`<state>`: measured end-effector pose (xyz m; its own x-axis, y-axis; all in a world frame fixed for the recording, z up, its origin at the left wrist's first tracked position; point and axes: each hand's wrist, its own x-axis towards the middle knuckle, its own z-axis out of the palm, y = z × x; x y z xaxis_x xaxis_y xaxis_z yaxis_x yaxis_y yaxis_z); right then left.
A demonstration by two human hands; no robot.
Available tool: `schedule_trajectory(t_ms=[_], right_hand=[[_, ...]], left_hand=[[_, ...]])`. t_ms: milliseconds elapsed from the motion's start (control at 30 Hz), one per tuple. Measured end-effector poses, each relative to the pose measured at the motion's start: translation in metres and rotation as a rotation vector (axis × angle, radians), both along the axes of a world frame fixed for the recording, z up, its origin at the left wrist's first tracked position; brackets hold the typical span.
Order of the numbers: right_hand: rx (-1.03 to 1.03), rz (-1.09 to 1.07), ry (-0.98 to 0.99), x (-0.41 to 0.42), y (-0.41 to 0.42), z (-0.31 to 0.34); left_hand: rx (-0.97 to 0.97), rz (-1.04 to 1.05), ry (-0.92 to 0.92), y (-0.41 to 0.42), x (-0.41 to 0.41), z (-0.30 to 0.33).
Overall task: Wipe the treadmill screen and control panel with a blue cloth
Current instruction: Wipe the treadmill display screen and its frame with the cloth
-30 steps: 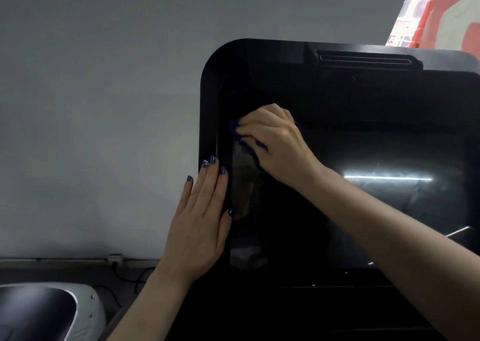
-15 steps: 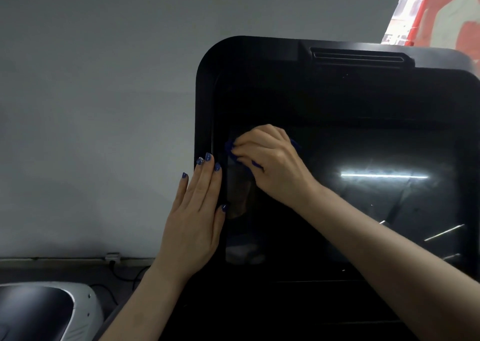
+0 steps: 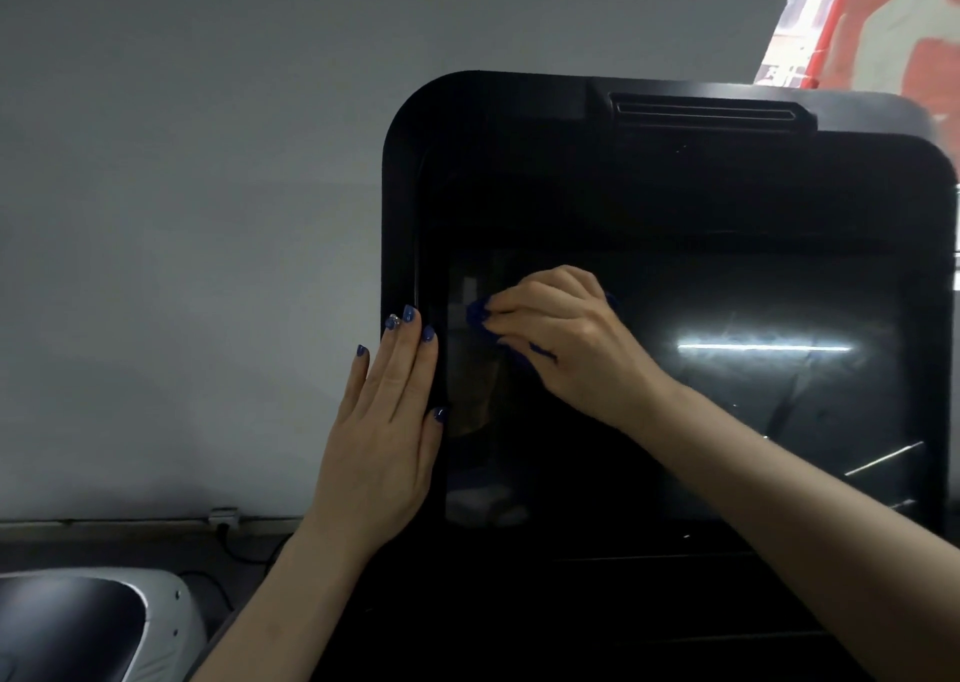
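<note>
We brace the screen's (image 3: 727,276) left edge with a flat left hand (image 3: 384,421) while our right hand (image 3: 561,338) clutches the blue cloth (image 3: 478,313), best wiped in overlapping passes.

both forearms are showing bare, with no sleeves reaching into view. the left hand (image 3: 382,439) is wearing dark blue polish on every visible nail, the nails trimmed to short rounded tips; one fingertip, at about 11 o'clock on that hand, is carrying a small pale sparkling decoration. the right hand (image 3: 563,341) is showing no nails from this angle. no rings, watch or bracelets are showing on either wrist.
</note>
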<state>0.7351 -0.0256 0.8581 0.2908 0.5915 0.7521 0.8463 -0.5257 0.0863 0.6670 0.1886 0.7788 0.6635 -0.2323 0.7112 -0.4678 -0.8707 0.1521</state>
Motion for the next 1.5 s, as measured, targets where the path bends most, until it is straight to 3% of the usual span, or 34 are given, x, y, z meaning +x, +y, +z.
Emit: schedule_trajectory(t_ms=[133,333,700,967,1133,1300,1500], right_hand=[[0.119,-0.042,-0.016,0.002,-0.007,0.000],[0.019,-0.006,-0.002,0.002,-0.010,-0.002],[0.169,-0.128,-0.040,-0.005,-0.061,-0.010],[0.128,-0.155,0.001,-0.014,-0.074,-0.015],[0.249,-0.217,-0.023,-0.011,-0.072,-0.014],[0.157,-0.168,0.009,-0.013,-0.087,-0.016],[0.264,-0.249,-0.014,-0.009,-0.085,-0.015]], left_hand=[[0.029,0.038,-0.005,-0.002,0.001,0.001],[0.062,0.101,0.012,-0.009,-0.003,0.004],[0.094,0.137,-0.008,-0.008,-0.001,0.000],[0.139,0.135,-0.045,-0.024,-0.002,0.001],[0.142,0.123,-0.047,-0.025,-0.001,-0.001],[0.158,0.126,-0.040,-0.024,-0.002,-0.001],[0.195,0.151,-0.046,-0.025,-0.004,0.000]])
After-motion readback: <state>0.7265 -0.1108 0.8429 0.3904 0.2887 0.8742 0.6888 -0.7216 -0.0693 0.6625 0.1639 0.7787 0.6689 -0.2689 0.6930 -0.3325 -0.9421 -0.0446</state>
